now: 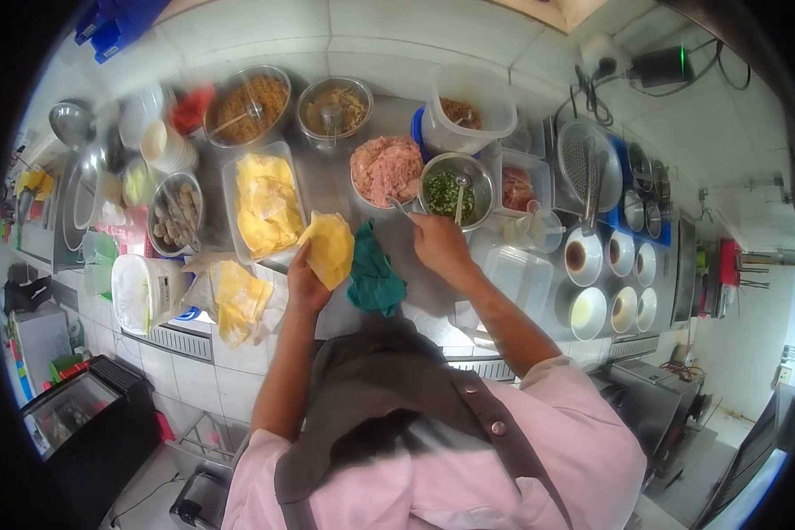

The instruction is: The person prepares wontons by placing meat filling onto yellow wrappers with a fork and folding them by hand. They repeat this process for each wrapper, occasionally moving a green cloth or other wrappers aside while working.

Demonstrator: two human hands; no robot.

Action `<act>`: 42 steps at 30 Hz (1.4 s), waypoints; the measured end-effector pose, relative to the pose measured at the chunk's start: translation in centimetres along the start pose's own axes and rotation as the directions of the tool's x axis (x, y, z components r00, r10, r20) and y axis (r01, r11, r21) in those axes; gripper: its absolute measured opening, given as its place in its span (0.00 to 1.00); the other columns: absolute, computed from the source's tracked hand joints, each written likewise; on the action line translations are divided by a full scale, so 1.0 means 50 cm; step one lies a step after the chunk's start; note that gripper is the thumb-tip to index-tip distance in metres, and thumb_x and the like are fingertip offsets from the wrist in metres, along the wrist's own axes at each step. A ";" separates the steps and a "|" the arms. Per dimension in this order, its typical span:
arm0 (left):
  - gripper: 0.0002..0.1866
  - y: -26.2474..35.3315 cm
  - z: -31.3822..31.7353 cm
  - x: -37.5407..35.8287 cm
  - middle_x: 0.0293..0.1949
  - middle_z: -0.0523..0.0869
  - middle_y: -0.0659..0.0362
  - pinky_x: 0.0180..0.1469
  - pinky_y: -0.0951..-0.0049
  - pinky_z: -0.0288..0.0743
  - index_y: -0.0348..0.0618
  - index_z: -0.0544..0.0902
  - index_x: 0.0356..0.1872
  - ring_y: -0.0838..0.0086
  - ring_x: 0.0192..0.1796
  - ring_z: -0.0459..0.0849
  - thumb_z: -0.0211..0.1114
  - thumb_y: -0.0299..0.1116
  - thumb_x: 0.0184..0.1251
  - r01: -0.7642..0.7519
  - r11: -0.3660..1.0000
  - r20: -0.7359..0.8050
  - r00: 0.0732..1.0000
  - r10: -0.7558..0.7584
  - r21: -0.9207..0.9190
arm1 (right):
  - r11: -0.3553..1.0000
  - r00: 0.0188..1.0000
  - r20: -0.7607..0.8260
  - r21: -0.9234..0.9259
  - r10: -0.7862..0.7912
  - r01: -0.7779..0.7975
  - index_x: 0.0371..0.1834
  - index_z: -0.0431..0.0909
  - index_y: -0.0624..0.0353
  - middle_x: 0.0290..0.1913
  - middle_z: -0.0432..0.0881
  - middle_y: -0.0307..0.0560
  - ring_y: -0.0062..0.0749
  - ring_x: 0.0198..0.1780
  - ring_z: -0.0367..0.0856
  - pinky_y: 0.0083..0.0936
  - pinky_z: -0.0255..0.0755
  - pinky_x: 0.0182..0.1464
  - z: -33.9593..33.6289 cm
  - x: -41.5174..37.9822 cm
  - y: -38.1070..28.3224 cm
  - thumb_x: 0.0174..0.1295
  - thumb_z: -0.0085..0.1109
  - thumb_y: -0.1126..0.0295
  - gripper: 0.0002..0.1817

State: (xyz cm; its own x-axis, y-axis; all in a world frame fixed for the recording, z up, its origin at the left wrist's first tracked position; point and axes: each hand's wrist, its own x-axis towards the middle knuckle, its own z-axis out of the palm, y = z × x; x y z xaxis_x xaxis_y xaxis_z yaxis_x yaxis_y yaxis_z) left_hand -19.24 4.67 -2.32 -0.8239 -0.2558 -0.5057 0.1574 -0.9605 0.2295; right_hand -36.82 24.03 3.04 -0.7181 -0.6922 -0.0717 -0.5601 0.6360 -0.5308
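"What have we in the left hand (305, 284)?"

"A yellow dough wrapper (330, 251), pinched at its lower left edge and held above the steel counter (324, 181), between the plastic tub (297, 181) of more sheets and the green cloth (376, 276)."

"How do we expect it to handle?"

"Light, limp and probably easy to tear. We'd cradle it on flat fingers, grip only the rim and never tug."

"And our right hand (439, 240)?"

"Closed around a thin utensil (399, 205) that reaches the near edge of the minced meat (385, 166), beside the steel bowl (483, 196) of chopped greens."

"What can't we make out?"

"Whether we hold one sheet or several; the supporting fingers are hidden beneath. The fist covers the utensil's handle, and its tip is too small to identify."
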 end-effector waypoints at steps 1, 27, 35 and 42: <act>0.25 -0.001 -0.002 0.005 0.66 0.76 0.51 0.68 0.53 0.69 0.41 0.68 0.69 0.56 0.66 0.76 0.48 0.42 0.78 0.009 1.000 -0.019 1.000 -0.009 0.016 | 0.998 0.999 0.025 0.036 0.045 -0.046 0.51 0.85 0.56 0.38 0.85 0.62 0.57 0.40 0.84 0.47 0.79 0.44 -0.004 0.009 0.002 0.60 0.52 0.70 0.17; 0.26 -0.011 -0.023 0.055 0.66 0.76 0.50 0.69 0.52 0.68 0.40 0.68 0.69 0.54 0.66 0.76 0.51 0.41 0.76 0.091 0.996 0.032 0.995 -0.092 0.016 | 0.691 0.899 0.385 0.592 0.209 -0.414 0.46 0.84 0.64 0.23 0.80 0.43 0.28 0.22 0.77 0.27 0.70 0.27 0.012 0.072 0.066 0.63 0.55 0.70 0.14; 0.29 0.010 -0.013 0.007 0.67 0.75 0.48 0.71 0.49 0.65 0.39 0.67 0.70 0.52 0.68 0.74 0.54 0.44 0.72 0.086 0.996 0.140 0.987 -0.083 -0.011 | 0.505 0.951 0.294 0.809 0.099 -0.302 0.57 0.78 0.69 0.27 0.76 0.36 0.15 0.22 0.69 0.13 0.62 0.23 -0.008 0.004 0.039 0.70 0.56 0.70 0.17; 0.29 0.002 0.076 -0.032 0.67 0.75 0.48 0.71 0.50 0.65 0.38 0.67 0.70 0.53 0.67 0.74 0.51 0.45 0.75 0.089 0.988 0.203 0.973 -0.113 0.124 | 0.651 0.988 0.141 0.757 -0.069 -0.063 0.57 0.80 0.61 0.33 0.83 0.40 0.20 0.31 0.78 0.20 0.73 0.35 -0.037 -0.031 -0.002 0.69 0.60 0.72 0.15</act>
State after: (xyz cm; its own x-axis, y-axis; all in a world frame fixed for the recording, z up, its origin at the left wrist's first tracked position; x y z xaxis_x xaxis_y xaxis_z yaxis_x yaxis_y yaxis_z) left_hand -19.97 5.40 1.68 -0.9295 -0.1181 -0.3494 0.0146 -0.9583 0.2852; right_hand -36.40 25.68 4.75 -0.6122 -0.7756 -0.1535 -0.0067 0.1992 -0.9799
